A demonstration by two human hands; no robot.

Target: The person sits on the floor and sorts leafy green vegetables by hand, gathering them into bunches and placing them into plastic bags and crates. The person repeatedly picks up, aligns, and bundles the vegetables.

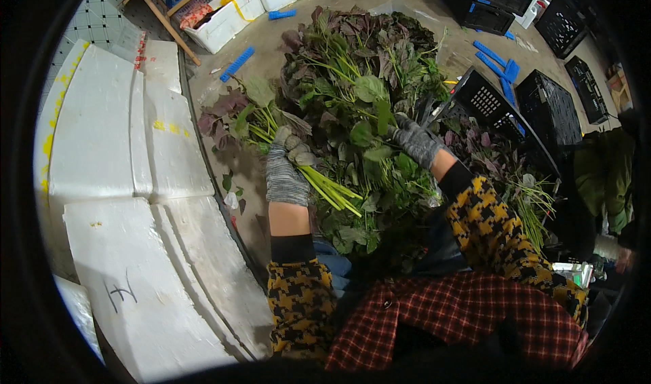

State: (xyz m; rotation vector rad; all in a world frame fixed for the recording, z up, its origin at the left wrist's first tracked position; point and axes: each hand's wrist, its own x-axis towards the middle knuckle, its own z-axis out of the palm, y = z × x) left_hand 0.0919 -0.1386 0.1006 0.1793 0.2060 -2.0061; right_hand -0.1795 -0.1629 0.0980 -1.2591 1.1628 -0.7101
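Observation:
In a grey knit glove, my left hand [291,162] is closed round a bunch of leafy stems [333,188], cut ends toward me and purple-green leaves on the far side. My right hand [417,138], gloved alike, pinches a leafy stem [374,114] at the right side of the pile; its fingertips are partly hidden by leaves. Between and beyond both hands spreads a large heap of purple-green leafy herb [351,53], which looks like perilla. To the right, a black plastic crate [480,96] holds more purple sprigs [478,147] with their stems bundled [531,216].
White foam boxes [178,145] line the left side. Blue plastic strips [237,64] lie on the concrete floor [315,0]. More black crates [549,109] stand at right. Another person's hand [623,259] shows at the right rim. An open foam box [224,22] sits by a wooden frame.

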